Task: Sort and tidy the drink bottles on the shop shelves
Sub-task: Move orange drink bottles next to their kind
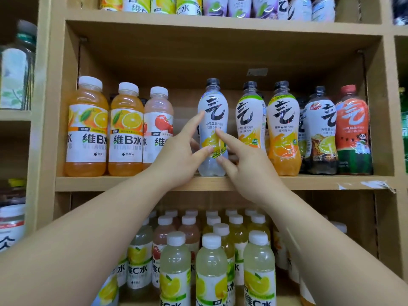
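A white sparkling-water bottle (212, 100) with a black cap and a lemon label stands upright at the front of the middle shelf (123, 183). My left hand (176, 160) touches its left side with a straight index finger, and the thumb lies on the label. My right hand (249, 168) touches the label's front with a straight index finger, its thumb against the lower body. To the right stand two orange-label bottles (283, 133), a cola-lime bottle (320, 133) and a watermelon bottle (353, 131). To the left stand three white-capped vitamin-water bottles (125, 129).
A gap separates the cherry vitamin bottle (157, 124) from the lemon bottle. The lower shelf holds several white-capped lemon and peach bottles (212, 266). More bottles (238, 6) line the top shelf. A side unit on the left holds jars (15, 69).
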`<state>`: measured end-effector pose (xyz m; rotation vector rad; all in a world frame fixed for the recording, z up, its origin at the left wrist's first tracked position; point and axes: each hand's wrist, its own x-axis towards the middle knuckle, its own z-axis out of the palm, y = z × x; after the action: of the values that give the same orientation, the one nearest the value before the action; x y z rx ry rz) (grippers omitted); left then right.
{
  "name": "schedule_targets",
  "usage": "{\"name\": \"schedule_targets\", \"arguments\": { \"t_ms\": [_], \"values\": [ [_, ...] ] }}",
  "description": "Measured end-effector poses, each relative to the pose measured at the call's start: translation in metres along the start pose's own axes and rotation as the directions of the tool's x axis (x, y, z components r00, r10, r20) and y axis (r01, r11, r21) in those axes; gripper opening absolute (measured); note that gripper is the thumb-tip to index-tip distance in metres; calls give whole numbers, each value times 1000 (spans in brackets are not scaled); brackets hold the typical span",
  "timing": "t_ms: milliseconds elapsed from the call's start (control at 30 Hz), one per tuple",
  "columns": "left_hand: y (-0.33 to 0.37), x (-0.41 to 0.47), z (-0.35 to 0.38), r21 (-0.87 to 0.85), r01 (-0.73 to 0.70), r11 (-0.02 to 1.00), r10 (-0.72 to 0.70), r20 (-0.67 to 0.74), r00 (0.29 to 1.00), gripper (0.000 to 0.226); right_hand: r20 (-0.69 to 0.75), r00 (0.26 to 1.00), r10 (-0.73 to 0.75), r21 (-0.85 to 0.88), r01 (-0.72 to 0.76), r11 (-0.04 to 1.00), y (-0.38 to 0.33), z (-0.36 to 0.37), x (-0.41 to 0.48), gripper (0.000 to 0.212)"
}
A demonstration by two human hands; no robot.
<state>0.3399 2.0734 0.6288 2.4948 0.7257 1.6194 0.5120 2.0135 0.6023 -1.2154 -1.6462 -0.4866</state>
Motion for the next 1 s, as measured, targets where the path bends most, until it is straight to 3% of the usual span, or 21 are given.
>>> {"name": "schedule_targets", "arguments": {
  "t_ms": [133, 200, 333, 433, 533, 600, 700, 767, 900, 1000],
  "values": [
    [1, -7, -4, 48, -48, 998, 48, 14, 999, 75, -14, 1000, -14, -2, 14, 1000, -2, 0, -3, 63],
    [-1, -12, -15, 107, -83, 991, 84, -4, 996, 69, -116, 992, -49, -58, 43, 997, -8, 0, -4, 60],
    [-14, -18, -62, 277, -126, 953, 185, -200, 962, 52, -306, 923, -232, -82, 218, 973, -39, -1, 7, 44],
    [-23, -13, -107, 441, -40, 897, 217, -360, 907, 42, -206, 926, -315, -68, 308, 949, -75, 7, 31, 41],
    [-29, -2, -149, 572, 49, 819, 240, -418, 876, 45, -44, 946, -322, -110, 316, 943, -106, 19, 69, 46],
    [-29, 7, -172, 694, 105, 713, 245, -387, 889, 49, 19, 947, -321, -165, 320, 933, -122, 27, 95, 50],
    [-28, 20, -191, 930, 176, 323, 225, -257, 940, 54, 59, 954, -295, -333, 297, 895, -135, 36, 132, 55],
    [-32, 27, -197, 970, 141, 199, 133, -169, 977, 61, 101, 963, -249, -391, 268, 880, -138, 44, 150, 60],
    [-40, 39, -202, 940, 123, 318, -80, -103, 991, 64, 232, 964, -133, -417, 222, 881, -140, 59, 163, 83],
    [-36, 42, -201, 904, 122, 410, -87, -94, 992, 47, 268, 953, -143, -420, 249, 873, -143, 61, 162, 83]
  ]
}}
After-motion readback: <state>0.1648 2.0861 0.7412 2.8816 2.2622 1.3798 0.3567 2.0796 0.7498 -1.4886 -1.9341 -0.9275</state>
